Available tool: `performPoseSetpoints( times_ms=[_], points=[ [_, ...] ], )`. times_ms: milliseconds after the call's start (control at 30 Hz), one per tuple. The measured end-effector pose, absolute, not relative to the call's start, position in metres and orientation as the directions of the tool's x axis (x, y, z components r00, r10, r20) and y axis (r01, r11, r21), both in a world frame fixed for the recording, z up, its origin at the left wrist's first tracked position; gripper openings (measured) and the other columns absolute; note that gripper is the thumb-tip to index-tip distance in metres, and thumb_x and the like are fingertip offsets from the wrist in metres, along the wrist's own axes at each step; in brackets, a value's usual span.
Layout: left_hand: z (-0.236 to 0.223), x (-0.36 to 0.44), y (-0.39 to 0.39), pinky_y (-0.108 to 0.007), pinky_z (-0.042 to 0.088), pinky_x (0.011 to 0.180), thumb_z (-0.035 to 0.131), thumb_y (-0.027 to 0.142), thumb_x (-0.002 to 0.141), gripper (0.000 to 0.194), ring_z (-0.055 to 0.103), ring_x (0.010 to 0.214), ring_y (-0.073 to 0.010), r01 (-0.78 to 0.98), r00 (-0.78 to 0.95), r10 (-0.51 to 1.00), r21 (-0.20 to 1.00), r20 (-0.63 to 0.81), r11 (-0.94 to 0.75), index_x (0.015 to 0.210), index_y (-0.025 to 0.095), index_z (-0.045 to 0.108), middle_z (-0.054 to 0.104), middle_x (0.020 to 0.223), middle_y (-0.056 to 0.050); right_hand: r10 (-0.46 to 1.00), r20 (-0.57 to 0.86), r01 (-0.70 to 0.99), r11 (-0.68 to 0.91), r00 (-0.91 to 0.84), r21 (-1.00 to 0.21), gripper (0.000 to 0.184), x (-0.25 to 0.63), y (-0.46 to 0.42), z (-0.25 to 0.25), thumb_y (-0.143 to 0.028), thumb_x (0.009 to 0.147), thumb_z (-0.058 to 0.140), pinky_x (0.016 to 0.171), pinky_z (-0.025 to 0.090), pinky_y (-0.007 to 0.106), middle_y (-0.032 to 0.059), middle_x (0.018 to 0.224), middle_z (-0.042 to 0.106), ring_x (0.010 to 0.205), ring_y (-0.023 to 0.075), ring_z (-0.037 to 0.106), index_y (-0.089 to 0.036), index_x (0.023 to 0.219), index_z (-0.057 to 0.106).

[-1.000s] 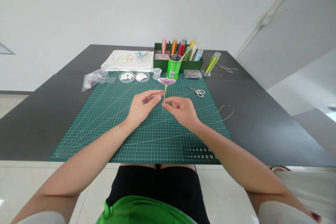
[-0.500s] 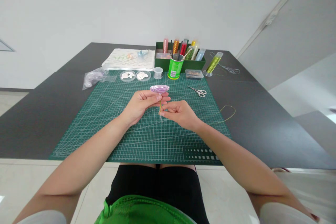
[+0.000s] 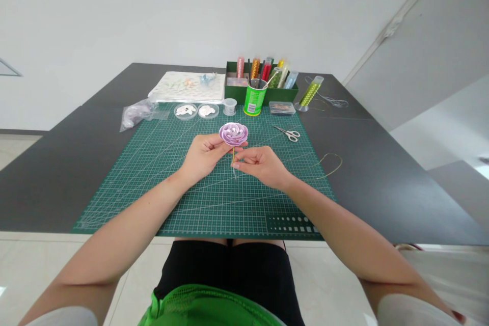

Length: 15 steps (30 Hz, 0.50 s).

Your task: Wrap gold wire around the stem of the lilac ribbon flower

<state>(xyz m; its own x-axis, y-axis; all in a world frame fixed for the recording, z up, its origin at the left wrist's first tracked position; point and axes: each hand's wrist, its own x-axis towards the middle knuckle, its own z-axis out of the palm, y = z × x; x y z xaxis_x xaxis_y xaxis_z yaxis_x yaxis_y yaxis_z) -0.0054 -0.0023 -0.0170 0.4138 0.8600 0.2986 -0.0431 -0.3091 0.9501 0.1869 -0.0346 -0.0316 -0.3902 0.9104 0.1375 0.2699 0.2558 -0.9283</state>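
A purple artificial flower [image 3: 233, 134] with layered petals is held above the cutting mat, its face tilted toward me. My left hand [image 3: 206, 155] is closed around it just under the bloom; the petals partly hide the thumb tip and fingers. Below the bloom runs a thin yellow-green wrapped stem [image 3: 233, 155]. Lower down, my right hand [image 3: 262, 165] pinches this stem between thumb and fingers. A fine pale end of thread or wire hangs beneath the pinch.
Under my hands lies a green cutting mat [image 3: 183, 204]. White-handled scissors [image 3: 292, 135] and a loose thread loop [image 3: 341, 163] lie to the right. Behind stand a green can [image 3: 254, 98], a thread box [image 3: 263, 96], a thread spool [image 3: 311, 92] and two dishes of white pieces [image 3: 186, 110].
The flower has tipped toward me, so its face and inner petals now show instead of its side. My left hand has turned slightly with it; the right hand has stayed at the stem.
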Motion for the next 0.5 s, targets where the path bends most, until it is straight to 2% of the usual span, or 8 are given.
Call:
performPoseSetpoints(
  times_ms=[167, 267, 367, 433, 500],
  points=[
    [-0.018, -0.009, 0.000, -0.039, 0.062, 0.094, 0.078, 0.058, 0.088, 0.040, 0.080, 0.093, -0.0253, 0.016, 0.432, 0.837, 0.926, 0.335, -0.378, 0.095, 0.020, 0.086, 0.085, 0.093, -0.009, 0.909, 0.167, 0.345, 0.308, -0.382, -0.887, 0.015, 0.191, -0.030, -0.036, -0.030, 0.090, 0.069, 0.054, 0.023, 0.026, -0.0115, 0.051, 0.027, 0.049, 0.0073, 0.025, -0.018, 0.084, 0.075],
    [-0.021, -0.011, 0.000, -0.035, 0.060, 0.084, 0.073, 0.054, 0.092, 0.035, 0.076, 0.082, -0.0226, 0.119, 0.433, 0.822, 0.880, 0.370, -0.459, 0.093, 0.021, 0.086, 0.082, 0.083, -0.005, 0.904, 0.223, 0.421, 0.373, -0.364, -0.827, 0.015, 0.195, -0.027, -0.037, -0.029, 0.091, 0.068, 0.055, 0.023, 0.025, -0.0114, 0.051, 0.027, 0.048, 0.0075, 0.026, -0.019, 0.082, 0.073],
    [-0.022, -0.011, -0.002, -0.029, 0.053, 0.070, 0.070, 0.054, 0.093, 0.036, 0.068, 0.066, -0.0183, 0.217, 0.436, 0.790, 0.802, 0.430, -0.557, 0.081, 0.022, 0.084, 0.077, 0.070, -0.002, 0.892, 0.314, 0.508, 0.445, -0.325, -0.738, 0.025, 0.197, -0.025, -0.037, -0.026, 0.090, 0.066, 0.055, 0.023, 0.026, -0.0099, 0.050, 0.028, 0.049, 0.0075, 0.027, -0.019, 0.066, 0.059],
    [-0.022, -0.010, -0.004, -0.028, 0.049, 0.066, 0.069, 0.055, 0.093, 0.041, 0.065, 0.062, -0.0170, 0.235, 0.444, 0.761, 0.758, 0.474, -0.609, 0.072, 0.022, 0.081, 0.074, 0.067, -0.002, 0.883, 0.355, 0.556, 0.469, -0.306, -0.686, 0.036, 0.199, -0.025, -0.037, -0.023, 0.088, 0.065, 0.055, 0.023, 0.026, -0.0083, 0.050, 0.030, 0.049, 0.0075, 0.028, -0.021, 0.059, 0.044],
    [-0.021, -0.010, -0.005, -0.028, 0.048, 0.066, 0.069, 0.056, 0.094, 0.044, 0.065, 0.063, -0.0171, 0.237, 0.441, 0.745, 0.735, 0.501, -0.635, 0.068, 0.022, 0.079, 0.074, 0.067, -0.003, 0.880, 0.366, 0.593, 0.474, -0.302, -0.651, 0.041, 0.199, -0.025, -0.036, -0.022, 0.087, 0.065, 0.055, 0.024, 0.026, -0.0074, 0.050, 0.031, 0.049, 0.0077, 0.030, -0.022, 0.057, 0.037]
  ],
)
